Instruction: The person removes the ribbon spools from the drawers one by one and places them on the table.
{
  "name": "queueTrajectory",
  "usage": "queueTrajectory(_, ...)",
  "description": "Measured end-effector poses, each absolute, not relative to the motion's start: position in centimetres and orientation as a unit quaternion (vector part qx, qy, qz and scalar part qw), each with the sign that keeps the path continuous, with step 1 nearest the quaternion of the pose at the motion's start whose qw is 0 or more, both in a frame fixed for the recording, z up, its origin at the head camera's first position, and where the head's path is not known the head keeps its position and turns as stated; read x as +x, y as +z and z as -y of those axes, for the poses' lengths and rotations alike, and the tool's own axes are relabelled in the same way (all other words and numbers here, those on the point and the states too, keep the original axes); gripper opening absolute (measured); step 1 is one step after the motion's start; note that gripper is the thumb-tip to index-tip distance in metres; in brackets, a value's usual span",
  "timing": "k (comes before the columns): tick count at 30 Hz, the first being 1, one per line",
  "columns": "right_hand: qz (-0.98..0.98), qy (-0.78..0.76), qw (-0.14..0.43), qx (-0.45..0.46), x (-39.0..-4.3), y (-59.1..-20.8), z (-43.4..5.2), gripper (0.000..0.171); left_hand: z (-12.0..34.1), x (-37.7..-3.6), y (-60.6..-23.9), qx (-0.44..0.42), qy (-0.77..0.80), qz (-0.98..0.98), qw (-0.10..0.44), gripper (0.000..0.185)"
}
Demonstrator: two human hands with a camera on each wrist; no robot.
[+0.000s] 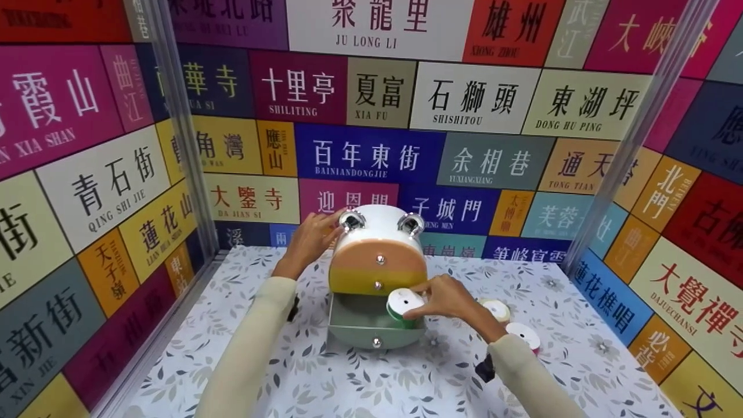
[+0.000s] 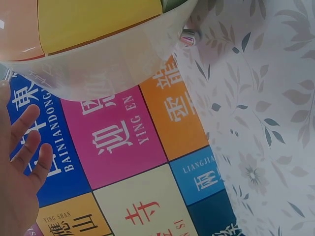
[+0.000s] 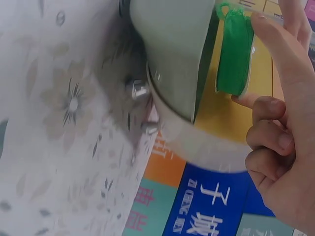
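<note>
A small frog-shaped drawer box (image 1: 380, 223) with silver eyes stands on the table. Its upper drawers are orange and yellow, and the pale green bottom drawer (image 1: 371, 337) is pulled out. My right hand (image 1: 450, 299) pinches a spool of green thread (image 1: 404, 305) between thumb and fingers, over the right side of that drawer. In the right wrist view, the green thread (image 3: 235, 54) shows edge-on with a loose loop at one end. My left hand (image 1: 313, 238) rests at the box's upper left, fingertips beside the left eye; in the left wrist view its fingers (image 2: 30, 142) are loosely bent.
Two more white-topped spools lie on the table to the right, a yellowish one (image 1: 495, 310) and a red-edged one (image 1: 524, 337), partly behind my right forearm. A leaf-patterned cloth (image 1: 278, 371) covers the table. Panels with colourful place-name signs (image 1: 371, 151) enclose the back and sides.
</note>
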State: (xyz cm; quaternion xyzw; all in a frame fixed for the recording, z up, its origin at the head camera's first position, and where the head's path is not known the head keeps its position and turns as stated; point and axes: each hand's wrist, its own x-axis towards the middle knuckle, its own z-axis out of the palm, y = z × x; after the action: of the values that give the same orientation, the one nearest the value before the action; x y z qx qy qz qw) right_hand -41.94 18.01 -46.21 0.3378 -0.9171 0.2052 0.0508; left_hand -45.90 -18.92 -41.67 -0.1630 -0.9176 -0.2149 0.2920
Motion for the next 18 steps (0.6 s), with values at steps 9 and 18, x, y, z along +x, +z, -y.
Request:
queueTrajectory(9,0.938,0.195,0.059,0.28,-41.7,-45.4,-22.8,0.085,19.0,-46.1,-41.7,-0.158,-0.217,0.92,0.286,0.052)
queueTrajectory(18,0.957,0.196,0.044,0.209,-41.8,-45.9,-28.6,0.085,18.9,-46.1,-41.8,-0.157,-0.215,0.921,0.286,0.051)
